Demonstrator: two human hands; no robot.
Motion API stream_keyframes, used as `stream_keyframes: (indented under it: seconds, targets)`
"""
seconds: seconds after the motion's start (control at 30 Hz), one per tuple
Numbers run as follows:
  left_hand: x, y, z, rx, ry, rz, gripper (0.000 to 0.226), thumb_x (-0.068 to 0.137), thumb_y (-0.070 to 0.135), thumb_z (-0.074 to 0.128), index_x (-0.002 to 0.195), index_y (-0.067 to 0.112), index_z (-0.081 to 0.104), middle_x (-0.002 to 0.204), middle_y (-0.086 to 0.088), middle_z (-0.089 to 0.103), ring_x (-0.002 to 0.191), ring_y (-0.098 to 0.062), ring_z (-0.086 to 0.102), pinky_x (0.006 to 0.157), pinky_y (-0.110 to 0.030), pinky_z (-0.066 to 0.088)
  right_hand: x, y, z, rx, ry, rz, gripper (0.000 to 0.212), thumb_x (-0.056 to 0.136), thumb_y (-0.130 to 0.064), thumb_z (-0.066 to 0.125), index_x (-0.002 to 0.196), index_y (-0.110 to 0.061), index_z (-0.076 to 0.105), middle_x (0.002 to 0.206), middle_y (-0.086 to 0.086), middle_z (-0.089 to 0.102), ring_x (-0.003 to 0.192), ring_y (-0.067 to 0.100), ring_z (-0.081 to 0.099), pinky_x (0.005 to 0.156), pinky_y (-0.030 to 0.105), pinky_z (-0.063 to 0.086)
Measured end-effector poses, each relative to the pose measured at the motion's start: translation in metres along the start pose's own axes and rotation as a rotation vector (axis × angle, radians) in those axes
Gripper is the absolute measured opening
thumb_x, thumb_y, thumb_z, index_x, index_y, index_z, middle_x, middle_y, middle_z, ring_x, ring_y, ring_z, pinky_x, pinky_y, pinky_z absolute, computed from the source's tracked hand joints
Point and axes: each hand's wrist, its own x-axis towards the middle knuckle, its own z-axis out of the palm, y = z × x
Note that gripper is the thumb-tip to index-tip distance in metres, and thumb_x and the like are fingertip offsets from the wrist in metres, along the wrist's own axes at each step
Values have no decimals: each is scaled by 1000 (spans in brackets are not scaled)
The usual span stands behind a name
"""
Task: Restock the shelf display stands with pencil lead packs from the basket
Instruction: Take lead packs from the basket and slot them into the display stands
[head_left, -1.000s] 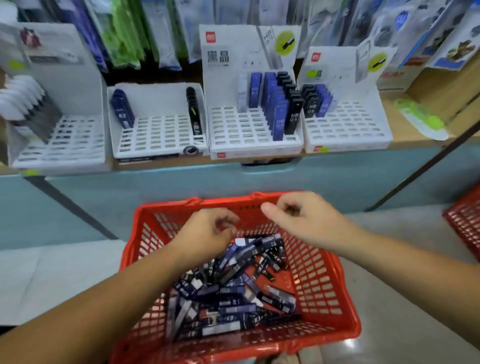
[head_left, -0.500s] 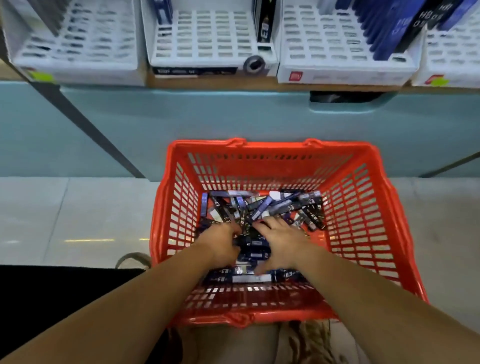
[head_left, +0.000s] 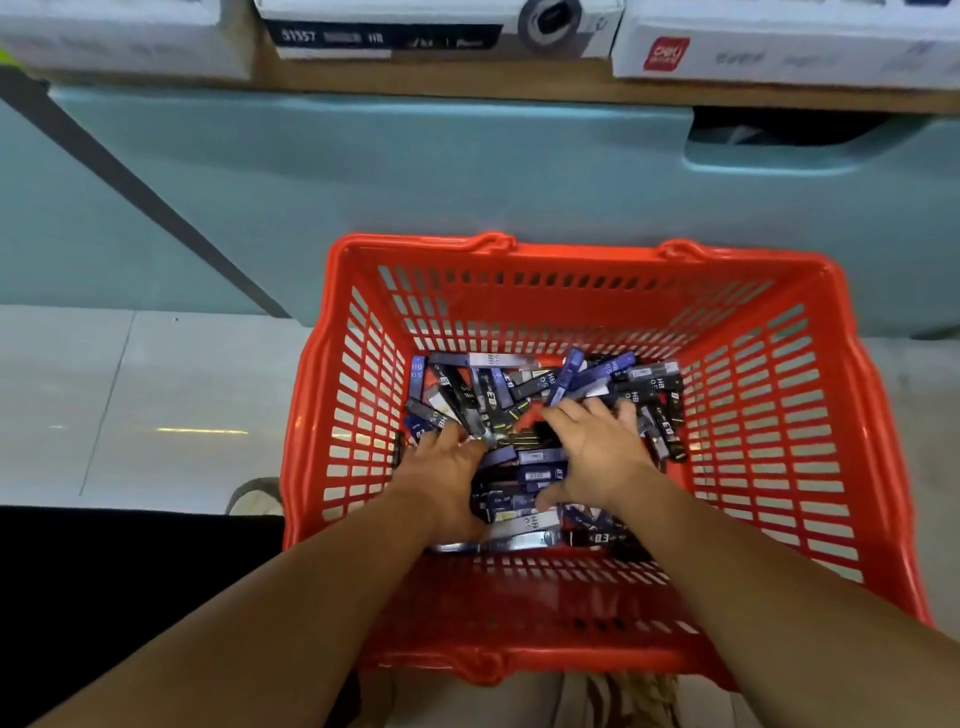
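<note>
A red plastic basket (head_left: 571, 260) stands on the floor below the shelf, its bottom covered with several blue and black pencil lead packs (head_left: 514, 389) lying in a loose heap. Both my hands are down inside it. My left hand (head_left: 447, 483) is at the heap's left side with its fingers curled into the packs; whether it holds one is hidden. My right hand (head_left: 597, 457) lies on the heap's middle with fingers spread, touching the packs. Only the white front edges of the display stands (head_left: 441, 31) show at the top.
The stands sit on a wooden shelf edge (head_left: 467, 78) above a teal cabinet front (head_left: 415, 182). A dark diagonal bar (head_left: 140, 192) crosses the cabinet at left. Pale floor tiles (head_left: 130, 405) lie left of the basket, with a sandal (head_left: 254, 496) close by.
My view has tilted down from the shelf to the basket. Both hands dropped from above the rim into the heap, and the right hand's fingers have spread wider.
</note>
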Motion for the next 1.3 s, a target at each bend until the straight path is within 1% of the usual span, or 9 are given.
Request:
stream_keyframes:
  seconds: [0.13,0.3,0.47,0.57,0.77,0.9,1.0,1.13,1.3]
  targets:
    - [7,8,8,97,71,42,112,68,73,76,156,25,24,145,-4,30,136,-29,30,114,-49,34,-5,9,4,69,9,120,111,62,-84,72,152,-34,30,148,-5,40,141,24,36,117,54,15]
    - [18,42,19,130,106,10,106,69,69,79,145,14,31,139,-8,33,130,-31,33,114,-46,35,-11,16,12,325,20,179,102,59,-63,90,142,-37,37,140,-9,41,134,21,39,106,41,44]
    - [29,36,16,95,141,-7,95,75,64,79,144,16,33,141,-8,41,132,-29,38,114,-44,34,-8,19,12,447,45,220,79,63,-52,92,122,-39,41,128,-11,47,124,19,45,98,39,47]
    - [31,25,9,10,131,-41,83,79,56,79,142,21,37,144,-4,47,135,-27,42,114,-47,34,-8,19,11,437,17,201,75,73,-48,85,132,-38,39,137,-11,53,128,20,46,95,38,48]
    - [33,23,11,36,73,-62,84,79,52,82,142,18,40,142,-5,50,132,-28,45,112,-43,40,-1,6,9,414,-86,192,101,70,-49,88,151,-24,34,149,-1,46,136,22,45,109,37,42]
    - [33,22,15,39,43,-14,87,82,52,77,154,35,31,146,-4,44,136,-30,37,115,-47,35,7,5,3,482,-203,219,78,69,-37,91,133,-26,48,116,-8,59,102,14,61,79,31,54]
    - [34,28,17,58,40,-17,89,81,57,75,155,37,29,145,-6,39,137,-31,34,114,-49,34,6,7,0,539,-227,232,64,73,-26,89,121,-31,48,101,-7,61,81,10,63,56,25,45]
    - [40,45,14,158,12,-19,86,82,58,75,149,17,38,143,-10,38,136,-32,37,108,-48,41,5,8,2,591,-281,194,63,77,-16,84,128,-29,47,104,-3,62,87,16,65,64,31,53]
    - [47,48,13,192,-24,48,84,87,50,75,150,14,34,145,-11,47,136,-33,43,105,-46,44,4,19,8,692,-356,245,63,80,-13,83,132,-26,50,111,1,66,95,19,68,83,35,58]
